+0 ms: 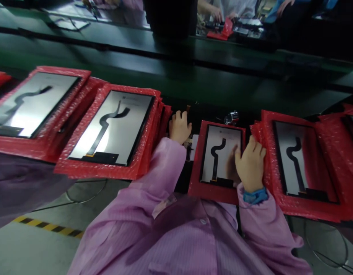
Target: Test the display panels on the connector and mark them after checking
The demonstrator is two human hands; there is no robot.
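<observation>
A display panel (223, 147) with a black curved flex cable lies back side up on a red sheet (195, 189) in front of me. My right hand (251, 166) is at the panel's right edge, fingers apart and thumb over its surface, between it and a red stack on the right. My left hand (179, 128) is beyond the panel's upper left, palm down with fingers a little bent and apart; what lies under the palm is hidden. Just below it is a small white and black part (191, 147), partly covered by my sleeve.
To the left, a display panel (116, 126) tops a stack of red bubble bags (144, 160); another panel (35, 101) lies farther left. A panel (305, 160) lies on red bags at right. A shiny metal object (231, 117) sits behind the middle panel. Co-workers' hands show across the bench.
</observation>
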